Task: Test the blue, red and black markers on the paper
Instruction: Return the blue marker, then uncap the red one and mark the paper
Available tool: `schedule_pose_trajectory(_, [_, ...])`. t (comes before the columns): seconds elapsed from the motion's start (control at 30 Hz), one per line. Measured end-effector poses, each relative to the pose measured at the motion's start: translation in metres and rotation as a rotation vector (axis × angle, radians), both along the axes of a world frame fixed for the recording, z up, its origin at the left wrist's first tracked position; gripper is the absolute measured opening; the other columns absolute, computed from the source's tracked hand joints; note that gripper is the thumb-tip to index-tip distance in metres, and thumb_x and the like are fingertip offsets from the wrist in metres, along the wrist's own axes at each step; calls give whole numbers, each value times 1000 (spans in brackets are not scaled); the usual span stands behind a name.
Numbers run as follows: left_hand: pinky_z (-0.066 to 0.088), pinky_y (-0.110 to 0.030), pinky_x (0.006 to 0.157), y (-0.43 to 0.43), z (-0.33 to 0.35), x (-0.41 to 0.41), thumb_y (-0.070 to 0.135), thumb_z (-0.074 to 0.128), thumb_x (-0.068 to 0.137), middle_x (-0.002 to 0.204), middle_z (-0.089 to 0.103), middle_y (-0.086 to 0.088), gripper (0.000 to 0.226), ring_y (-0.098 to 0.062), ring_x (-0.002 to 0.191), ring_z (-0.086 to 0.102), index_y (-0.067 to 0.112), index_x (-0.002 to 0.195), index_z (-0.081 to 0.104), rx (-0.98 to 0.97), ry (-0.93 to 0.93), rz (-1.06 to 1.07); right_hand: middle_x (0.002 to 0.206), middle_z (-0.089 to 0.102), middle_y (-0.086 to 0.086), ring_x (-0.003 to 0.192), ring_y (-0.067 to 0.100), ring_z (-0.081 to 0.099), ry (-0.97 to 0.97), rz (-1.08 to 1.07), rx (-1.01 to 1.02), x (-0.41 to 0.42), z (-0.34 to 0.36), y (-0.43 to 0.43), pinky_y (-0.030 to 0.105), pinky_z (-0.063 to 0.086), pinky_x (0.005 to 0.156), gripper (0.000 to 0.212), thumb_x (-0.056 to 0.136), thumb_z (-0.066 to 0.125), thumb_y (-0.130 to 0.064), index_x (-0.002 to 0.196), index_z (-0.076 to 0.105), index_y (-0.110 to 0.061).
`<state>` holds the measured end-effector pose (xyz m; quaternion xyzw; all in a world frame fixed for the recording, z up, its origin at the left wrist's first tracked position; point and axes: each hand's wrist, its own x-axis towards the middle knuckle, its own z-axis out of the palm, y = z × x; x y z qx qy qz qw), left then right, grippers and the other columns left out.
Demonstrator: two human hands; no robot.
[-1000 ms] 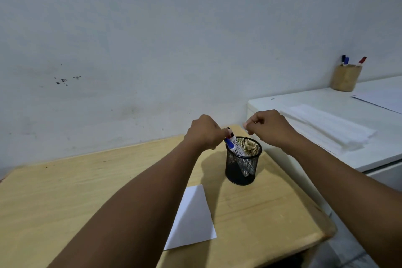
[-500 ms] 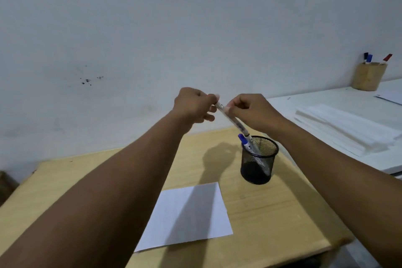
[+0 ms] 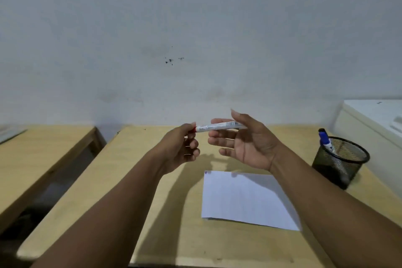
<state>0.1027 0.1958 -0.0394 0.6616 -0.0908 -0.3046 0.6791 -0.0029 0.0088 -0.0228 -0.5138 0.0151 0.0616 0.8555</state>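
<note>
A red marker [image 3: 217, 126] with a white barrel lies level in the air above the wooden table [image 3: 165, 235]. My left hand [image 3: 181, 148] pinches its red cap end. My right hand [image 3: 245, 143] is spread open behind and under the barrel, fingers apart, the barrel resting across them. The white paper [image 3: 245, 200] lies flat on the table below my hands, with a small blue mark at its far left corner. A blue marker [image 3: 326, 140] stands in the black mesh cup [image 3: 341, 159] at the right. No black marker is visible.
A second wooden table [image 3: 37, 150] stands to the left across a gap. A white cabinet [image 3: 374, 119] sits at the far right, close behind the mesh cup. A grey wall rises just behind the tables.
The red marker has come out of the mesh cup and now lies level between my hands. My right hand has opened. The view has swung left, so the cup sits at the right.
</note>
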Motion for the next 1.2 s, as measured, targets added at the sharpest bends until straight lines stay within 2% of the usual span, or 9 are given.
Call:
schedule_pose_trajectory(0.1, [37, -32, 55, 13, -23, -4, 40, 50, 102, 51, 36, 0, 42, -21, 46, 43, 19, 67, 40, -26, 50, 37, 81, 69, 8, 68, 21, 72, 38, -138, -60, 12, -24, 32, 27, 49, 56, 46, 73, 81, -48, 100, 78, -11])
schedule_pose_trajectory(0.2, [34, -30, 54, 19, -27, -5, 38, 48, 105, 51, 28, 3, 35, -18, 43, 36, 18, 76, 45, -54, 21, 42, 71, 60, 11, 51, 19, 61, 41, -261, -195, 21, -28, 44, 25, 41, 49, 17, 93, 72, -25, 86, 65, -11])
schedule_pose_trajectory(0.3, [36, -30, 56, 20, -24, -1, 39, 46, 105, 55, 26, 3, 35, -19, 48, 34, 18, 77, 43, -47, -35, -10, 72, 64, 15, 57, 26, 64, -56, -208, -310, 21, -17, 33, 28, 44, 53, 10, 97, 66, -11, 87, 63, -8])
schedule_pose_trajectory(0.5, [32, -31, 55, 17, -31, 8, 37, 50, 104, 53, 26, 3, 33, -19, 45, 34, 15, 79, 49, -113, 23, 83, 80, 71, 15, 75, 32, 76, -139, -207, -384, 4, -3, -4, 29, 51, 57, 8, 92, 69, -13, 98, 70, -8])
schedule_pose_trajectory(0.67, [39, -30, 60, 40, -58, 13, 24, 60, 96, 47, 50, 9, 35, -20, 55, 49, 13, 64, 49, 439, -548, 9, 99, 79, 17, 85, 33, 79, -21, -210, -243, -8, -11, -30, 33, 59, 63, 29, 92, 63, -23, 116, 73, -10])
schedule_pose_trajectory(0.83, [36, -30, 57, 20, -64, 5, 38, 55, 80, 66, 56, 5, 26, -17, 63, 51, 22, 62, 46, 816, -873, -290, 68, 65, 13, 47, 17, 60, 26, -400, -387, 6, -43, -3, 21, 41, 41, 7, 92, 67, -5, 88, 70, -9])
schedule_pose_trajectory(0.93, [33, -29, 56, 21, -69, 2, 42, 53, 81, 68, 55, 8, 23, -13, 64, 50, 27, 65, 45, 900, -952, -333, 59, 62, 14, 37, 15, 50, 28, -489, -450, 8, -64, 10, 20, 31, 34, 10, 91, 68, -5, 81, 66, -7])
schedule_pose_trajectory(1.03, [33, -29, 56, 20, -70, -1, 45, 50, 79, 69, 57, 7, 22, -15, 65, 52, 28, 66, 45, 916, -976, -349, 64, 69, 16, 46, 23, 62, 49, -455, -444, 4, -79, 19, 25, 34, 40, 9, 92, 69, -11, 86, 68, -4])
schedule_pose_trajectory(1.2, [39, -34, 63, 16, -52, 4, 56, 55, 79, 88, 62, -1, 35, -17, 74, 51, 22, 80, 48, 913, -766, -370, 65, 71, 16, 51, 27, 65, 88, -475, -482, 4, -91, 28, 27, 34, 44, 13, 95, 62, -12, 87, 68, -6])
